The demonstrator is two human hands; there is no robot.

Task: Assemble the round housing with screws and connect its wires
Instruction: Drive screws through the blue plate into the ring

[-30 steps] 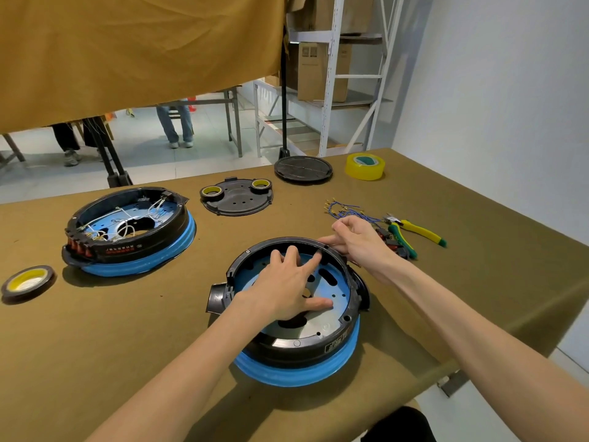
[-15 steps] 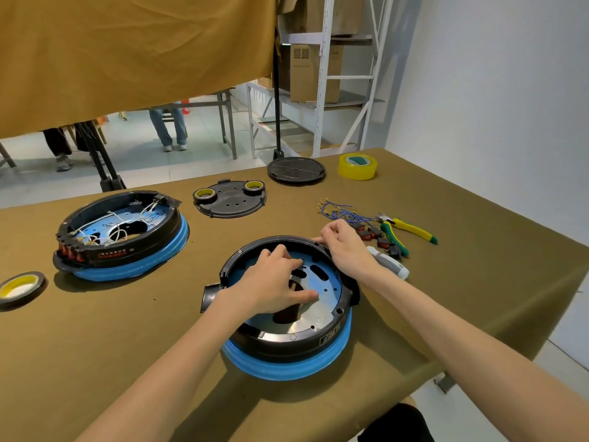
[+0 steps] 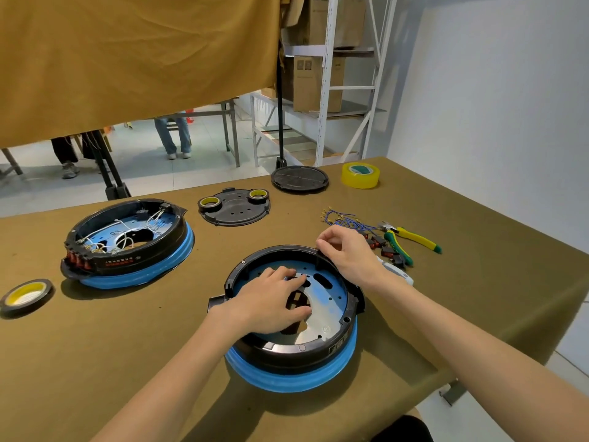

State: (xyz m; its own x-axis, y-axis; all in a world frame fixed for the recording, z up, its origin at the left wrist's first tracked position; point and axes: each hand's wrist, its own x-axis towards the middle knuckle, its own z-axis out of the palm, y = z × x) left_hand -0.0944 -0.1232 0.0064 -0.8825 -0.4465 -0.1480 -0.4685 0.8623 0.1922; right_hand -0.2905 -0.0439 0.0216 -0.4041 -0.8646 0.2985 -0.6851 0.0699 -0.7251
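Since a second ago our left hand has curled from a flat spread, fingers now bent on the metal plate inside the round housing, pressing rather than gripping anything. Our right hand pinches at the housing's far rim with thumb and forefinger; whether something tiny sits between them we cannot tell. Under both hands the housing lies flat on the table, black-walled on a blue ring. Just beyond the right hand lie blue wires and pliers.
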